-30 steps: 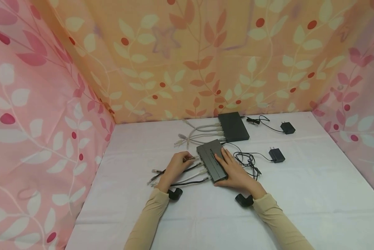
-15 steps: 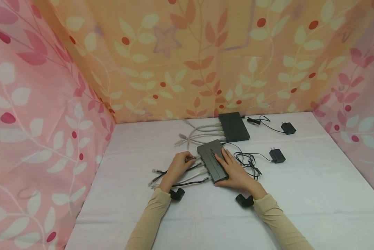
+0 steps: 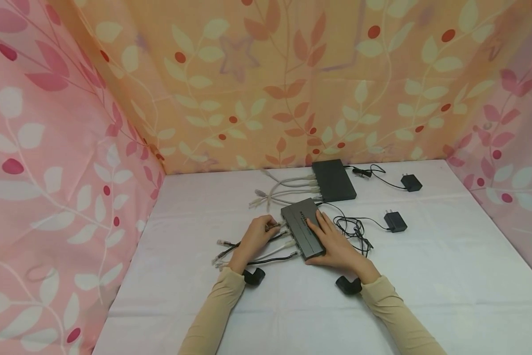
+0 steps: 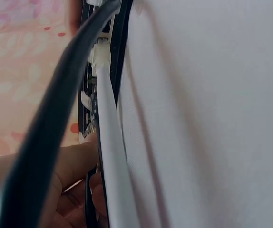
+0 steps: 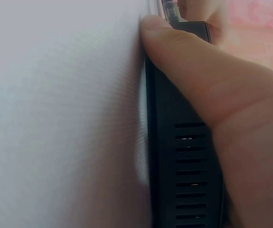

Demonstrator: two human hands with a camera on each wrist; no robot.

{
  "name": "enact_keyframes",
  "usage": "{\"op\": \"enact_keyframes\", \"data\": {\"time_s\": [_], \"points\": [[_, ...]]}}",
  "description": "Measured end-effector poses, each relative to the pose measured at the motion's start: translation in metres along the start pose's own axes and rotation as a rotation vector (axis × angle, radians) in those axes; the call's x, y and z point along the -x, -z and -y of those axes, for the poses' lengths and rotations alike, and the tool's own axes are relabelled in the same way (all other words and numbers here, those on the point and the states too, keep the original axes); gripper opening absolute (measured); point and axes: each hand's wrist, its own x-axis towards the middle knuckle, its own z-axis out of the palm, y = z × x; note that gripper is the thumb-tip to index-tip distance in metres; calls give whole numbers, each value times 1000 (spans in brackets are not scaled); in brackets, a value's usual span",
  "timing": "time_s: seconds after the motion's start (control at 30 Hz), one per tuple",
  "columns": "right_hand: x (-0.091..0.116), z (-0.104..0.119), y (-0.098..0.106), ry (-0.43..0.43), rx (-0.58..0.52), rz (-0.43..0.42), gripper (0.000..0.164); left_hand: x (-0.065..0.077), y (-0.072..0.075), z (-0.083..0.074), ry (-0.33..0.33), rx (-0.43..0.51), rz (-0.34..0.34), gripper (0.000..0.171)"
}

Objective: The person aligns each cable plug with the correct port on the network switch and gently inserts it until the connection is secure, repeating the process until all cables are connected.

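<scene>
A grey network switch point(image 3: 302, 230) lies slantwise on the white-covered table, with several black and white network cables plugged into its left side. My left hand point(image 3: 252, 240) pinches a network cable near its plug at the far end of that port row. In the left wrist view, a black network cable point(image 4: 48, 114) and a white network cable point(image 4: 110, 137) cross before the fingers, partly hiding the grip. My right hand point(image 3: 334, 246) holds the switch from the right, fingers across its top. In the right wrist view, the thumb point(image 5: 189, 57) presses along the vented side.
Behind stands a black switch point(image 3: 334, 180) with several light network cables point(image 3: 288, 183). Two power adapters, one at the back point(image 3: 411, 183) and one nearer point(image 3: 396, 222), lie right. A coiled black power cord point(image 3: 352, 229) lies beside my right hand. Floral curtains point(image 3: 248, 88) enclose the table.
My left hand has shifted very slightly to the right, toward the switch's ports, still pinching the cable. The right hand and the switch stay put.
</scene>
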Motion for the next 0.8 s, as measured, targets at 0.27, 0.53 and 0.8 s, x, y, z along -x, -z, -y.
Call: {"op": "enact_keyframes", "data": {"time_s": [0.27, 0.53, 0.8], "points": [[0, -1, -1, -1, -2, -4, 111, -3, -3, -3, -8, -26, 3, 9], [0, -1, -3, -1, -1, -1, 112, -6, -4, -6, -36, -90, 1, 9], [-1, 2, -1, 2, 12, -11, 112, -11, -5, -7, -50, -110, 17, 8]]}}
